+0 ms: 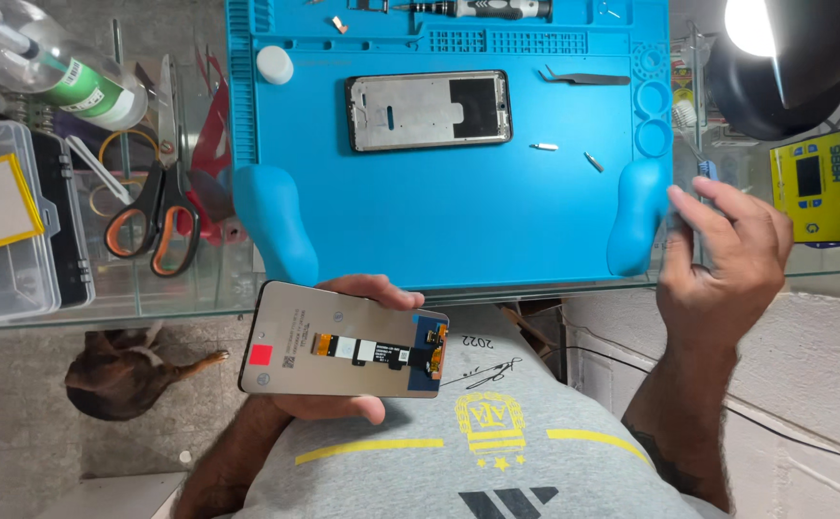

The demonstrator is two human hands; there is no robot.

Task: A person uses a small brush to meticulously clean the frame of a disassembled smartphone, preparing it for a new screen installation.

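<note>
A replacement phone display (343, 339) is gripped at its edges by the left hand (343, 351). A thin blue-tipped tool (701, 207) is pinched by the right hand (728, 245), beside the blue repair mat (458, 211).

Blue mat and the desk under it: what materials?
Blue mat: looks like silicone or soft rubber, matte, with moulded trays and rounded lobes. Desk: clear glass, glossy; the floor and a dog show through it.
</note>
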